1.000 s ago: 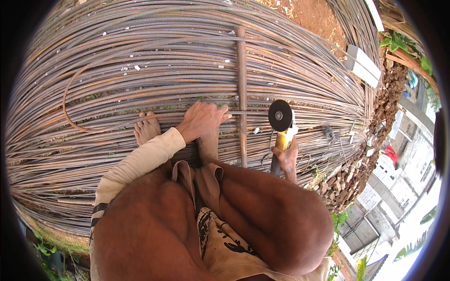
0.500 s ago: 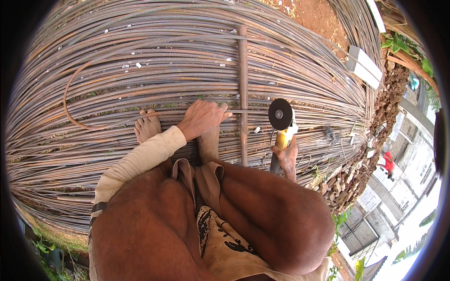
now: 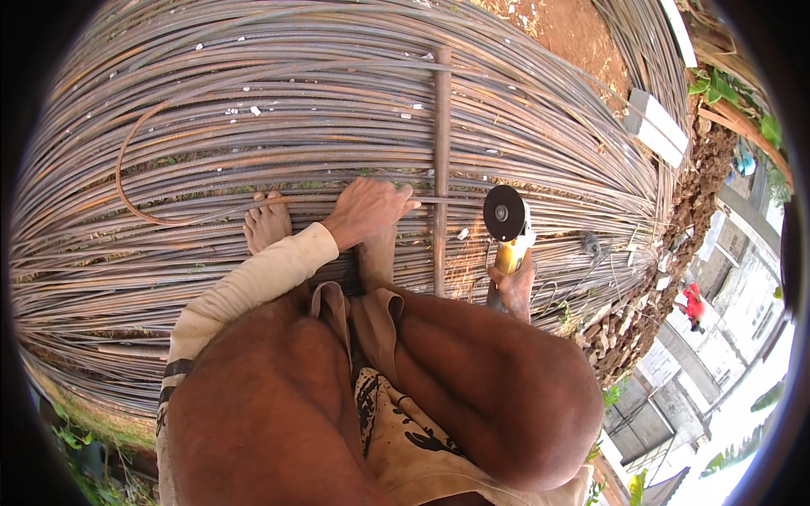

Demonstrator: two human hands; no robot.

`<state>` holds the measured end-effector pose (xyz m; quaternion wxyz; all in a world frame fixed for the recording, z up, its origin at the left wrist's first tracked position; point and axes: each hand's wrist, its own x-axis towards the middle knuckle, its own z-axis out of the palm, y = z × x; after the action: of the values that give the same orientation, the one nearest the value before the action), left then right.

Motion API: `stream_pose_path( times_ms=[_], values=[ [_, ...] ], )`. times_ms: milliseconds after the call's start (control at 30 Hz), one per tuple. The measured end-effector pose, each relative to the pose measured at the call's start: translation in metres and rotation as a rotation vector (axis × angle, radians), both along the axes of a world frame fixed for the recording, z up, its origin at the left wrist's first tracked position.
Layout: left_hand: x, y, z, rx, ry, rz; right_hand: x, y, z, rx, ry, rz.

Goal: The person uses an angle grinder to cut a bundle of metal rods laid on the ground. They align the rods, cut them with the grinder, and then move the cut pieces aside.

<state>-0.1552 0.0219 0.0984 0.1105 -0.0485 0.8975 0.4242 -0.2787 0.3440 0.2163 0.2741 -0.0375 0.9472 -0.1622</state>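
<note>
My left hand (image 3: 369,211) is closed round a thin steel rod (image 3: 462,201), which runs across a brown pipe (image 3: 441,126) toward the grinder. My right hand (image 3: 513,287) grips the yellow body of an angle grinder (image 3: 512,253). Its black disc (image 3: 504,214) stands at the rod's right part; the disc hides whether the two touch. Orange sparks (image 3: 461,268) streak down and left from the disc. To the left, a rusty rod (image 3: 121,173) bends round in a loop.
Long steel rods (image 3: 278,84) spread beneath my bare feet (image 3: 268,221). A white block (image 3: 656,128) lies on them at the upper right, near bare soil (image 3: 561,34). Rubble (image 3: 603,337) lines the right edge. Farther off is a person in red (image 3: 693,305).
Orange sparks now fly below the grinder disc; none showed before. The grinder has dropped slightly, while my left hand keeps its hold on the rod.
</note>
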Motion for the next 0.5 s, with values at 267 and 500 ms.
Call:
stream_pose_path(
  times_ms=[267, 500],
  values=[
    [0.001, 0.000, 0.004, -0.003, 0.019, 0.013, -0.003, 0.001, -0.013, -0.025, 0.006, -0.037],
    [0.001, 0.002, -0.001, -0.007, 0.006, 0.001, 0.002, 0.002, -0.009, -0.061, 0.003, -0.030]
  ],
)
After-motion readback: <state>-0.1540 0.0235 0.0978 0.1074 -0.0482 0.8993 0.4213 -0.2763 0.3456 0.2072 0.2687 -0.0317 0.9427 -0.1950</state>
